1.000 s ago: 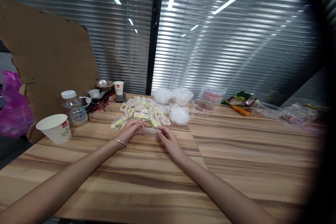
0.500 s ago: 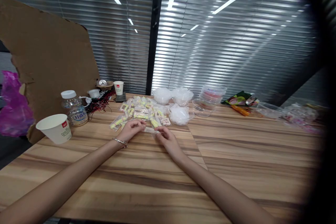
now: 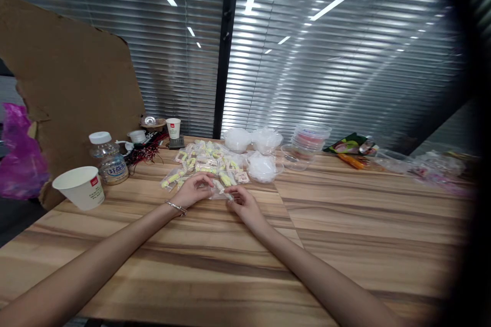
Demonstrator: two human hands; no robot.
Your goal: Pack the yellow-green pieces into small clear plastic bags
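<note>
On worktop (image 3: 345, 225), left hand (image 3: 192, 190) and right hand (image 3: 241, 203) each kept a pinching grip on small clear packet (image 3: 219, 192), contents probably too blurred to tell.

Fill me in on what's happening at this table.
A person sits at a wooden table, both hands pinching one small clear packet between them: the left hand at one end, the right hand at the other. Just beyond lies a pile of similar packets with yellow and white contents. Clear plastic bowls stand behind it, and a paper cup and a bottle stand to the left.
</note>
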